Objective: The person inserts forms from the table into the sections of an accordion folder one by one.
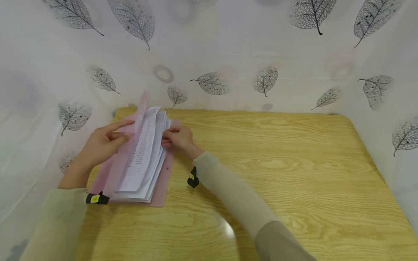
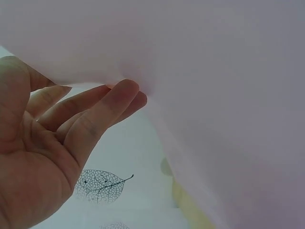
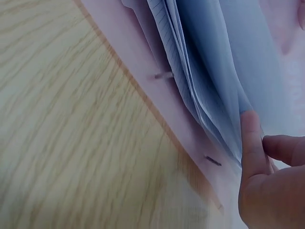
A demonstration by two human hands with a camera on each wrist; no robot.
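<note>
A pink folder (image 1: 164,194) lies on the left part of the table, its translucent cover (image 1: 114,177) lifted and leaning left. Inside is a stack of white paper sheets (image 1: 138,163), printed with text, the upper ones curling up. My left hand (image 1: 101,145) pinches the cover's edge between thumb and fingers; the left wrist view shows the cover (image 2: 219,95) bent at that grip. At the stack's right edge, my right hand (image 1: 181,137) pinches sheets (image 3: 209,81) between thumb and fingers. How many sheets it holds cannot be told.
The wood-grain table (image 1: 277,174) extends right of the folder. A white curtain (image 1: 222,47) with leaf prints hangs behind the table and at both sides. Small black wrist devices sit at the left cuff (image 1: 65,203) and the right cuff (image 1: 207,165).
</note>
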